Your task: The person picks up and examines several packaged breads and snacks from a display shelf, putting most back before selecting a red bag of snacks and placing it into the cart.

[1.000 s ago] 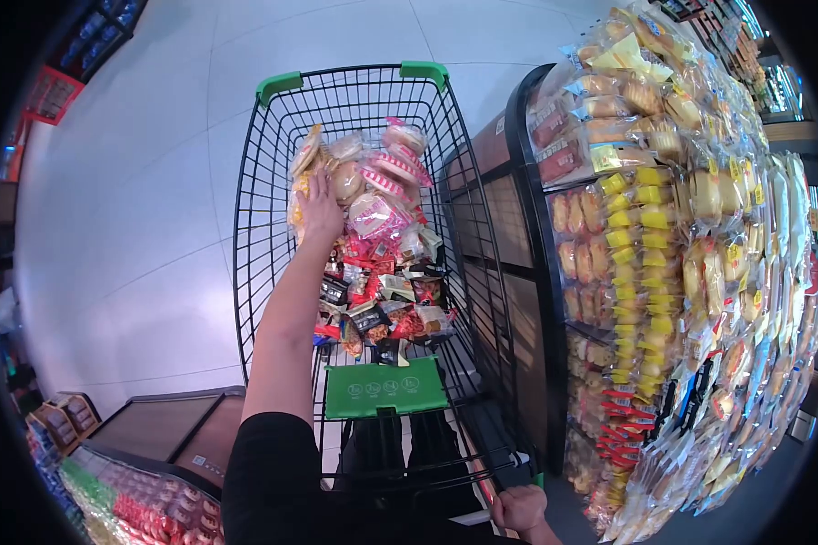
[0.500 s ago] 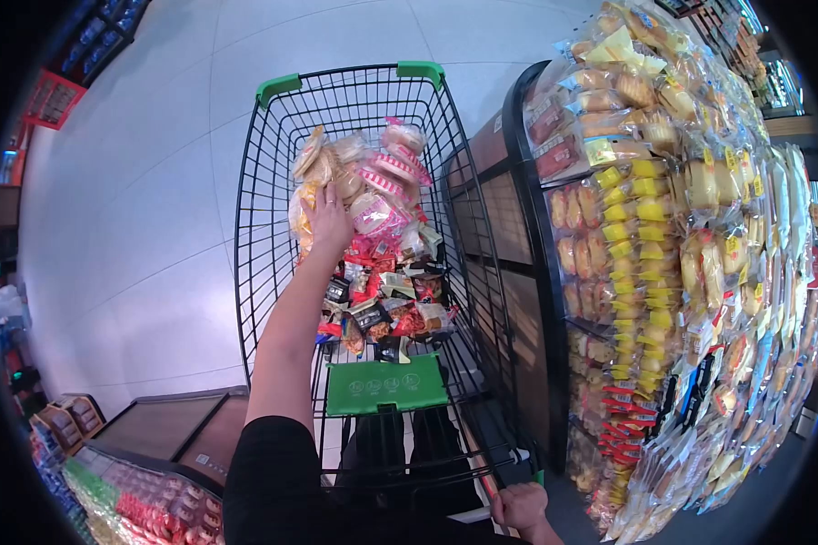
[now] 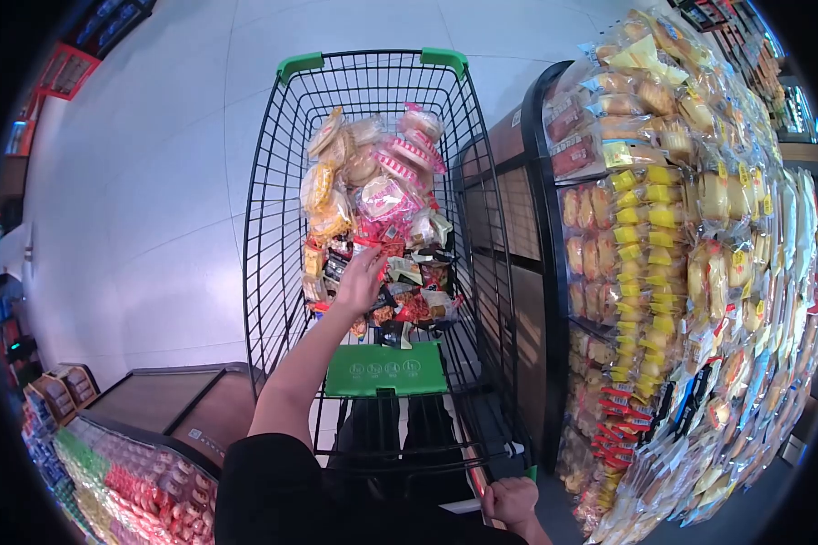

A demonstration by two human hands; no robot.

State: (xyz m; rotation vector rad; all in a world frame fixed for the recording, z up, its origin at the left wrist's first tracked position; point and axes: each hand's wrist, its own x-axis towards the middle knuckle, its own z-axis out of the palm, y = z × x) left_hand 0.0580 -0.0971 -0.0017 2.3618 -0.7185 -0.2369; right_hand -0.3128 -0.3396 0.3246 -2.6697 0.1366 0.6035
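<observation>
Head view: left hand point(image 3: 362, 280), fingers narrowed, over jumbled snack packets point(image 3: 409, 304) mid-cart, grip unclear; right hand point(image 3: 511, 500) closed, near right. Shopping cart point(image 3: 384, 371) runs near-to-far, open floor point(image 3: 136, 227) left, bread display point(image 3: 645, 272) close right.

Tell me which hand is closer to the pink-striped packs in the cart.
Left. Your left hand is over the snacks, just nearer you than the pink-striped packs; your right hand is back by the handle.
</observation>
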